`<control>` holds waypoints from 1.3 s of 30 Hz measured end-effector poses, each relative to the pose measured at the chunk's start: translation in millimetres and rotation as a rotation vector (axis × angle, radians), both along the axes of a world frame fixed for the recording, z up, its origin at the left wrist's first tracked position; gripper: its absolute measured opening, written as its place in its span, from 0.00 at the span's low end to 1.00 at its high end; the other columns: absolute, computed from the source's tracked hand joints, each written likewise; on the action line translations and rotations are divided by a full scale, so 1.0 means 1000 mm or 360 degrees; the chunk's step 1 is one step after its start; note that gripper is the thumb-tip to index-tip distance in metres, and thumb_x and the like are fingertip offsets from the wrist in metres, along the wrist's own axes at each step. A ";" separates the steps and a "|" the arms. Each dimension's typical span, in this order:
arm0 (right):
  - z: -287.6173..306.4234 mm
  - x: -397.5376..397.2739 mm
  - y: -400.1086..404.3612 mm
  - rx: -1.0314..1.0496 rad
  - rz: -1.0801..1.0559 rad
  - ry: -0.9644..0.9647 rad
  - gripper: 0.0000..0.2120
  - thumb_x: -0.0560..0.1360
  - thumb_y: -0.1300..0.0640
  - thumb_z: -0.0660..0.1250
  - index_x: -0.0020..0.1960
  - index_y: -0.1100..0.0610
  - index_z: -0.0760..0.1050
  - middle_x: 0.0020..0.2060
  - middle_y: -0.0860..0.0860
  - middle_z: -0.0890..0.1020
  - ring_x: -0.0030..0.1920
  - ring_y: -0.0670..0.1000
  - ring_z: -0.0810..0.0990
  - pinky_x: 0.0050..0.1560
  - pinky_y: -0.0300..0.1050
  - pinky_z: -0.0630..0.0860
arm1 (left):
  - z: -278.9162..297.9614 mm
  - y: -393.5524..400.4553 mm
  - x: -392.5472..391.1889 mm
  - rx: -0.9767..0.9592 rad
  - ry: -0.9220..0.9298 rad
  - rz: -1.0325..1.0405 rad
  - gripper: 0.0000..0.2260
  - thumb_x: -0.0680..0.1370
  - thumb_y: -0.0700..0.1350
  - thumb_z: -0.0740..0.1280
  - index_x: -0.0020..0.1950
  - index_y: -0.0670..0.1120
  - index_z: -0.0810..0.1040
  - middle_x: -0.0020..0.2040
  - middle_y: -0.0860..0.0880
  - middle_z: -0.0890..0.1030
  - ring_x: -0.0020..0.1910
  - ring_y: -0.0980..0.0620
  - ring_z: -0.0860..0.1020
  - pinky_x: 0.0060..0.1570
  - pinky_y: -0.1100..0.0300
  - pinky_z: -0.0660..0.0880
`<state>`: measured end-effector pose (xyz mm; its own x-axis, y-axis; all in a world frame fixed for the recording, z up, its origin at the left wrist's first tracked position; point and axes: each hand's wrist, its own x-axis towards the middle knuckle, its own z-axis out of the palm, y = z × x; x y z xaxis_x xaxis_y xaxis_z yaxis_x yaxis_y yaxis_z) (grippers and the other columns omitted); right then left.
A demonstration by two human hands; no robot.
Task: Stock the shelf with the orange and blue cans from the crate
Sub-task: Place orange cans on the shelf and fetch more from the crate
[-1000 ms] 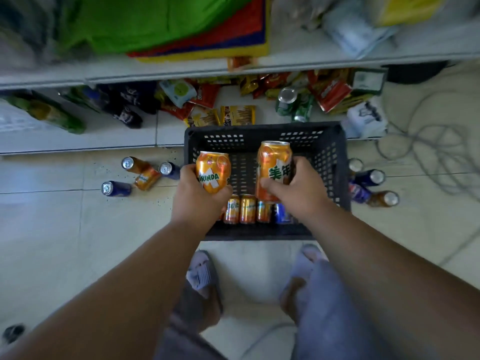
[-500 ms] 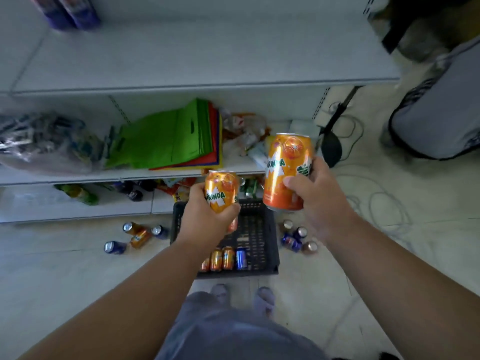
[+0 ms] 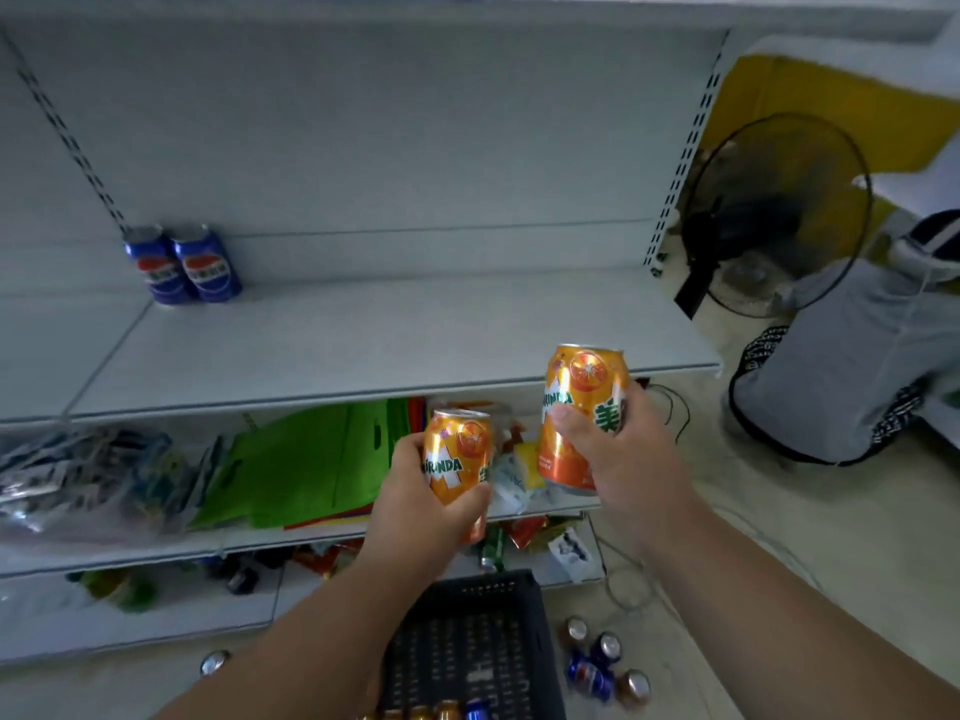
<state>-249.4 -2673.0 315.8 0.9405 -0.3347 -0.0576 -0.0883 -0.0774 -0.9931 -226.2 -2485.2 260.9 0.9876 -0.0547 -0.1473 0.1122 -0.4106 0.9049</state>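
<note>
1. Currently, the left hand [image 3: 415, 504] grips an upright orange Mirinda can [image 3: 457, 459].
2. The right hand [image 3: 618, 449] grips another orange can [image 3: 582, 407], higher, before the grey metal shelf [image 3: 363, 335].
3. Two blue cans [image 3: 182, 265] stand there, far left.

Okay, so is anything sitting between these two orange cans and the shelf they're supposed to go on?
Nothing visible blocks the way. The left hand and right hand each grip an orange can in front of the shelf. Its only occupants are two blue cans at its far left rear.
</note>
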 end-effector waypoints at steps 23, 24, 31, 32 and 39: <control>-0.035 0.248 -0.082 -0.0630 0.0129 -0.0133 0.25 0.68 0.49 0.77 0.58 0.45 0.67 0.42 0.37 0.77 0.38 0.33 0.76 0.35 0.29 0.67 | -0.003 -0.099 0.312 0.0452 -0.0472 0.0390 0.34 0.62 0.52 0.80 0.66 0.52 0.74 0.58 0.52 0.78 0.55 0.49 0.76 0.54 0.55 0.75; -0.037 0.251 -0.085 -0.0634 0.0124 -0.0136 0.25 0.68 0.49 0.77 0.58 0.45 0.67 0.42 0.37 0.77 0.38 0.33 0.76 0.35 0.29 0.67 | -0.006 -0.101 0.322 0.0461 -0.0473 0.0401 0.34 0.63 0.52 0.80 0.67 0.52 0.73 0.58 0.51 0.78 0.56 0.49 0.76 0.53 0.56 0.74; -0.051 0.276 -0.091 -0.0638 0.0107 -0.0172 0.26 0.68 0.50 0.77 0.59 0.46 0.65 0.45 0.37 0.76 0.42 0.36 0.78 0.35 0.28 0.69 | -0.025 -0.108 0.367 0.0543 -0.0452 0.0467 0.33 0.64 0.51 0.79 0.66 0.50 0.72 0.59 0.50 0.76 0.59 0.47 0.75 0.59 0.50 0.75; -0.052 0.279 -0.091 -0.0639 0.0104 -0.0179 0.26 0.68 0.51 0.77 0.59 0.46 0.65 0.45 0.37 0.76 0.41 0.32 0.78 0.33 0.27 0.70 | -0.027 -0.109 0.371 0.0538 -0.0452 0.0474 0.33 0.64 0.51 0.79 0.66 0.50 0.73 0.59 0.50 0.76 0.58 0.47 0.75 0.58 0.51 0.75; -0.061 0.292 -0.085 -0.0685 0.0085 -0.0198 0.28 0.68 0.47 0.77 0.59 0.44 0.64 0.48 0.38 0.74 0.44 0.36 0.75 0.36 0.25 0.67 | -0.026 -0.115 0.381 0.0466 -0.0337 0.0513 0.36 0.65 0.51 0.79 0.69 0.46 0.68 0.64 0.47 0.72 0.62 0.45 0.74 0.58 0.53 0.72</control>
